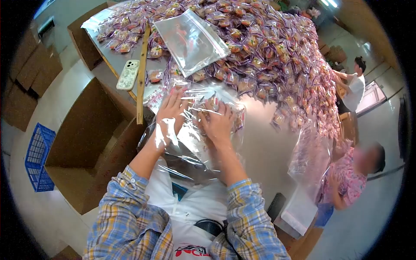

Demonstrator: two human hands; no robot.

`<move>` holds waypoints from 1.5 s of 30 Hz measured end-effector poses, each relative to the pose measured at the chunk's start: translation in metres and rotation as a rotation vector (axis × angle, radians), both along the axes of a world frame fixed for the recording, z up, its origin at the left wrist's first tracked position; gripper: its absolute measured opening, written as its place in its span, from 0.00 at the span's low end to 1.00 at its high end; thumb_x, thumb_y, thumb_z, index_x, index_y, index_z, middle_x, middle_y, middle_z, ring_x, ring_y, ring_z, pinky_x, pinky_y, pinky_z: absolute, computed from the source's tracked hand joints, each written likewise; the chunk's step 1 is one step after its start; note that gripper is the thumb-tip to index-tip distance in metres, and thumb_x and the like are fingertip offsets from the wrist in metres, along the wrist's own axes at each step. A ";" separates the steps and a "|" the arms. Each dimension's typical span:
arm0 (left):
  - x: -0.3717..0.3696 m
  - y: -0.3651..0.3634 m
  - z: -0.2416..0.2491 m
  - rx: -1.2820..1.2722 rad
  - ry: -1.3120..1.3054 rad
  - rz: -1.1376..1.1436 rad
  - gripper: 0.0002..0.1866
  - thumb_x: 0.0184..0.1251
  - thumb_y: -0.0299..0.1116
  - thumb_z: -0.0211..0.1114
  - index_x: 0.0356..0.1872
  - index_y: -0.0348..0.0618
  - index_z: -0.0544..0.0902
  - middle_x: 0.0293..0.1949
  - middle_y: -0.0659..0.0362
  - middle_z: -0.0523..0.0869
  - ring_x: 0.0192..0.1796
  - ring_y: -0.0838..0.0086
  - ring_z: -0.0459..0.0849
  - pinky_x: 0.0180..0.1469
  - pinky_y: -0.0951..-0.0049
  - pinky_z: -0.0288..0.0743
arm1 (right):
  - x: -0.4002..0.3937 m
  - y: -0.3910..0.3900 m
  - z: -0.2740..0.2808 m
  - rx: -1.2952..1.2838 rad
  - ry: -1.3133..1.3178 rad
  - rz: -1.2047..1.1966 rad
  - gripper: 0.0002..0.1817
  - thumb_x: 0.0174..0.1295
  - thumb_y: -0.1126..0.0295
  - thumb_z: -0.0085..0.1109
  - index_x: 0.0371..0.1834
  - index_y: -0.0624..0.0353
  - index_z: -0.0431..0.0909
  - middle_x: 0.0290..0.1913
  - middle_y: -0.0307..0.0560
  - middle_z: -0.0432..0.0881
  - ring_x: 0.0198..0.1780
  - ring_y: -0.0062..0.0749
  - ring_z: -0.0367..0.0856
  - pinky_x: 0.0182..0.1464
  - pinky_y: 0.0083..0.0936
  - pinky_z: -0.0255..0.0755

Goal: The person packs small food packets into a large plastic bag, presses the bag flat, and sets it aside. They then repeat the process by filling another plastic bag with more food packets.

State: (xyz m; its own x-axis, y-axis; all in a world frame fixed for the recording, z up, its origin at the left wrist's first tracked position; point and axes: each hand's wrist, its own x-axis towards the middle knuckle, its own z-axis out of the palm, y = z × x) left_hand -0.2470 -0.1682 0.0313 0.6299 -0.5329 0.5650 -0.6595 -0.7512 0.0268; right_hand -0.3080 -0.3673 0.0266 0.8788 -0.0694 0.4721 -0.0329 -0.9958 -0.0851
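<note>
A large clear plastic bag (190, 149) lies across the table edge in front of me, shiny and creased. My left hand (173, 112) rests flat at its left part, fingers stretched out and apart. At the right, my right hand (219, 123) has its thumb and fingers bent about a small wrapped snack packet (212, 102). Glare on the plastic partly hides the fingertips. More packets show dimly at the bag's right side. Beyond my hands, another clear flat bag (190, 43) lies on a big heap of purple-edged snack packets (277, 47).
A wooden strip (142, 78) and a phone (128, 74) lie left of the bag. An open cardboard box (82, 143) and a blue crate (39, 158) stand at the left. Stacked clear bags (299, 212) lie at the right, near a person in a pink top (346, 175). Another person (355, 89) is farther back.
</note>
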 end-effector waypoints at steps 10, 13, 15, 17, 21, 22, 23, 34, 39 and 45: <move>0.013 -0.037 0.002 -0.353 -0.066 0.084 0.19 0.62 0.34 0.71 0.53 0.38 0.85 0.60 0.52 0.85 0.65 0.53 0.80 0.73 0.48 0.69 | 0.013 -0.004 0.003 -0.035 -0.143 -0.041 0.27 0.65 0.46 0.64 0.64 0.45 0.82 0.58 0.58 0.82 0.59 0.55 0.77 0.65 0.57 0.63; 0.010 -0.027 -0.005 -0.335 0.129 -0.012 0.21 0.61 0.31 0.72 0.56 0.37 0.82 0.65 0.49 0.81 0.69 0.48 0.76 0.76 0.47 0.65 | 0.004 -0.004 0.005 -0.062 -0.194 0.024 0.27 0.62 0.51 0.67 0.63 0.48 0.82 0.63 0.54 0.81 0.67 0.55 0.74 0.67 0.57 0.63; 0.006 -0.028 -0.005 -0.349 0.203 -0.021 0.22 0.61 0.24 0.69 0.59 0.38 0.80 0.70 0.48 0.77 0.75 0.45 0.71 0.79 0.45 0.60 | 0.003 -0.004 0.003 -0.063 -0.213 0.097 0.26 0.61 0.54 0.69 0.62 0.50 0.83 0.63 0.54 0.81 0.66 0.55 0.74 0.69 0.57 0.63; 0.007 -0.031 -0.015 -0.299 0.072 -0.029 0.19 0.65 0.26 0.68 0.58 0.36 0.83 0.67 0.46 0.79 0.76 0.43 0.70 0.79 0.41 0.58 | 0.008 -0.004 0.001 -0.025 -0.180 0.187 0.26 0.58 0.57 0.72 0.61 0.51 0.84 0.63 0.54 0.81 0.63 0.56 0.76 0.71 0.55 0.63; -0.013 -0.031 -0.021 -0.395 0.120 -0.191 0.18 0.63 0.21 0.64 0.55 0.37 0.86 0.72 0.45 0.77 0.80 0.40 0.64 0.81 0.37 0.50 | 0.022 0.003 -0.001 0.075 -0.048 0.073 0.30 0.50 0.62 0.75 0.60 0.54 0.84 0.60 0.49 0.82 0.61 0.52 0.78 0.68 0.51 0.70; -0.015 -0.030 -0.024 -0.427 0.129 -0.232 0.19 0.62 0.20 0.64 0.55 0.37 0.86 0.73 0.46 0.76 0.80 0.40 0.64 0.81 0.37 0.50 | 0.027 0.004 0.002 0.056 -0.045 0.062 0.30 0.50 0.63 0.75 0.60 0.54 0.84 0.60 0.49 0.82 0.62 0.52 0.78 0.68 0.52 0.70; -0.017 -0.027 -0.027 -0.337 0.129 -0.210 0.22 0.58 0.20 0.64 0.56 0.38 0.86 0.74 0.46 0.75 0.80 0.42 0.65 0.80 0.39 0.53 | 0.028 0.005 0.003 0.039 -0.037 0.048 0.31 0.49 0.63 0.75 0.61 0.54 0.84 0.61 0.49 0.82 0.62 0.53 0.78 0.68 0.52 0.71; -0.048 -0.012 -0.044 -0.366 0.138 -0.460 0.15 0.54 0.21 0.66 0.44 0.42 0.86 0.52 0.55 0.85 0.63 0.55 0.82 0.65 0.46 0.74 | 0.046 0.011 -0.003 0.014 -0.137 0.285 0.30 0.59 0.64 0.67 0.68 0.52 0.80 0.64 0.52 0.83 0.66 0.55 0.77 0.71 0.50 0.69; -0.057 -0.013 -0.023 -0.426 0.251 -0.240 0.17 0.56 0.20 0.66 0.48 0.42 0.86 0.50 0.52 0.84 0.61 0.51 0.82 0.64 0.52 0.74 | 0.067 0.021 0.003 -0.218 -0.154 0.270 0.33 0.59 0.59 0.68 0.72 0.41 0.77 0.68 0.53 0.80 0.69 0.55 0.76 0.71 0.56 0.68; -0.055 -0.018 -0.003 -0.752 0.453 0.007 0.30 0.64 0.21 0.67 0.69 0.28 0.71 0.64 0.35 0.76 0.67 0.41 0.75 0.72 0.48 0.68 | 0.075 0.034 -0.018 -0.024 -0.119 0.330 0.31 0.57 0.52 0.73 0.67 0.37 0.80 0.67 0.36 0.81 0.72 0.51 0.76 0.75 0.64 0.61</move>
State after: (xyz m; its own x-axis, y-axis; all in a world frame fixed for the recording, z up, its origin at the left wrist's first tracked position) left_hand -0.3023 -0.1863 0.0280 0.8806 -0.1148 0.4597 -0.4608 -0.4334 0.7745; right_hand -0.2333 -0.3329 0.0085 0.7908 0.2212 0.5707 0.2993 -0.9531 -0.0454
